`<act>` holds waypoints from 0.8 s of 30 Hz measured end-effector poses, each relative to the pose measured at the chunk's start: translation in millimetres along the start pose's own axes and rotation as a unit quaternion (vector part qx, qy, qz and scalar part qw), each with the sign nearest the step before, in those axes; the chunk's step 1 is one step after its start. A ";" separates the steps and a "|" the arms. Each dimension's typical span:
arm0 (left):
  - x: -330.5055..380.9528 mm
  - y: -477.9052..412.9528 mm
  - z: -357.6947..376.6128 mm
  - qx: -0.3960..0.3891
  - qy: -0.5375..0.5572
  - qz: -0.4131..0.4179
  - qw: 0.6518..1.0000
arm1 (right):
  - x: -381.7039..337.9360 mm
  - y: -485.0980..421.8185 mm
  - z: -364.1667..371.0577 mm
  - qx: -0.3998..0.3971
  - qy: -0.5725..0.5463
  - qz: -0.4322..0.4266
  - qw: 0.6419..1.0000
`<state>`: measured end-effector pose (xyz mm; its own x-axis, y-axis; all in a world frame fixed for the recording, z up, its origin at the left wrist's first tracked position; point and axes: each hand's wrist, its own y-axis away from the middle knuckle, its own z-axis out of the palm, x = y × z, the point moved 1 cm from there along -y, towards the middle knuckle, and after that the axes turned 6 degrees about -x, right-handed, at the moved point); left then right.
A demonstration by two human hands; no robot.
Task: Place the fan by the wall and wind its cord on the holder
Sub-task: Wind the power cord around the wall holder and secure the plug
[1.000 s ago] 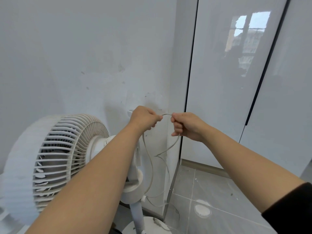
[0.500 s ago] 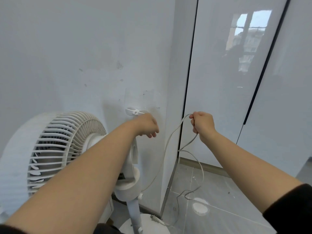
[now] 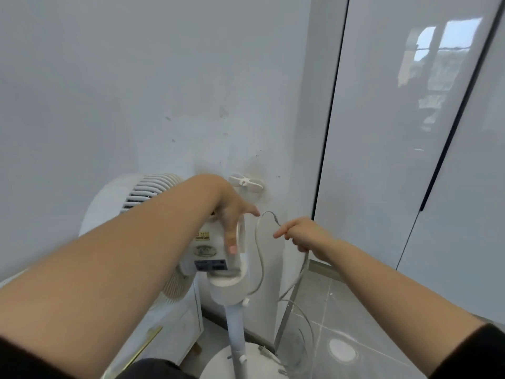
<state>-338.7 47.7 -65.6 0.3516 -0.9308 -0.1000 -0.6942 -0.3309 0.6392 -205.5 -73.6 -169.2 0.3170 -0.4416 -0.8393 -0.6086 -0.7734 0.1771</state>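
Observation:
The white pedestal fan (image 3: 210,269) stands close to the white wall, its grille to the left and its round base (image 3: 246,363) at the bottom. A white cord holder (image 3: 246,183) is fixed to the wall just above it. My left hand (image 3: 233,214) is spread with straight fingers over the back of the fan's motor housing, below the holder. My right hand (image 3: 302,233) grips the pale cord (image 3: 259,247), index finger pointing left. One loop arches between my hands and runs down to the fan. The rest hangs to the floor in loose coils.
Glossy white cabinet doors (image 3: 382,160) with dark gaps fill the right side. Below lies a grey tiled floor with a round drain cover (image 3: 341,350). A low white cabinet (image 3: 175,326) with a gold handle stands behind the fan at the left.
My right hand has come down and left with the cord, towards the fan. My left hand has dropped from the holder and opened over the motor housing. The view has tilted downward.

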 end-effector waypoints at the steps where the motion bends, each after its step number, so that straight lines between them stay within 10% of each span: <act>1: 0.0 0.7 1.4 0.005 0.007 0.008 1.000 | 3.8 0.6 8.3 -0.032 0.013 0.004 0.999; 9: -12.5 1.7 11.2 0.106 0.037 -0.009 0.994 | 9.1 -5.6 62.1 -0.256 0.135 -0.041 0.956; 24: -18.3 -3.7 7.3 0.110 0.057 0.006 0.992 | 10.1 -25.8 86.4 -0.257 0.159 -0.139 0.943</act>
<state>-347.2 64.8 -71.7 0.4027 -0.9153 0.0003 -0.8145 -0.3582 0.4565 -249.4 -18.8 -226.6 0.6638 -0.2394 -0.7085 -0.0624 -0.9618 0.2666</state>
